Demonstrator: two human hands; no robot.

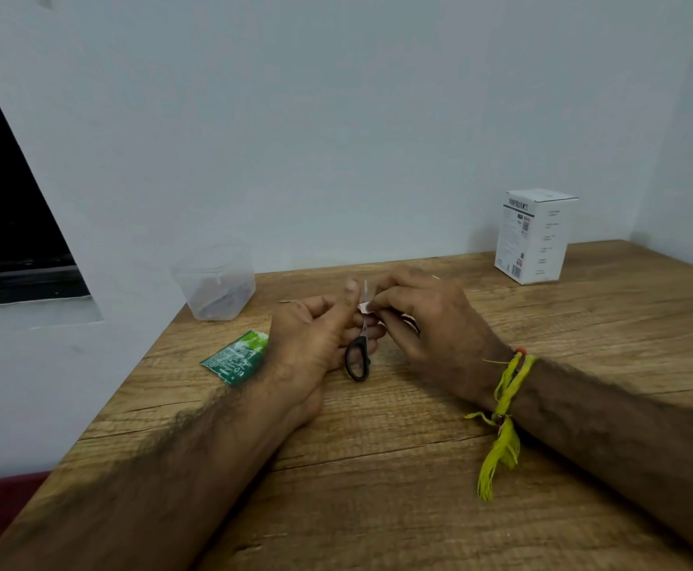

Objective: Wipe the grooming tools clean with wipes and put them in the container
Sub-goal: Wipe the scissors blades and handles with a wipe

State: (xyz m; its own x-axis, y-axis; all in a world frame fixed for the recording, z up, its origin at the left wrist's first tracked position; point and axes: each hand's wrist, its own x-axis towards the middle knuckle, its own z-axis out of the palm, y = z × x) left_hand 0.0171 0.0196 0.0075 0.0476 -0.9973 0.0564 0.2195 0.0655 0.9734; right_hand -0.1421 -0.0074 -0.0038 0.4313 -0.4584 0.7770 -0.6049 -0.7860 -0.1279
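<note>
A small pair of scissors (358, 358) with black handles stands blade-up over the middle of the wooden table (419, 467). My left hand (316, 340) grips it around the handles, thumb raised beside the blade. My right hand (423, 319) pinches a small white wipe (364, 307) against the blade. A clear plastic container (217, 282) sits at the table's far left corner, with some dark tools inside it, blurred. A green wipe sachet (237, 358) lies flat just left of my left wrist.
A white cardboard box (534, 236) stands upright at the back right of the table. A pale wall runs along the far edge and the right side. The table's left edge drops off beside the sachet. A thin dark item (289, 301) lies behind my left hand.
</note>
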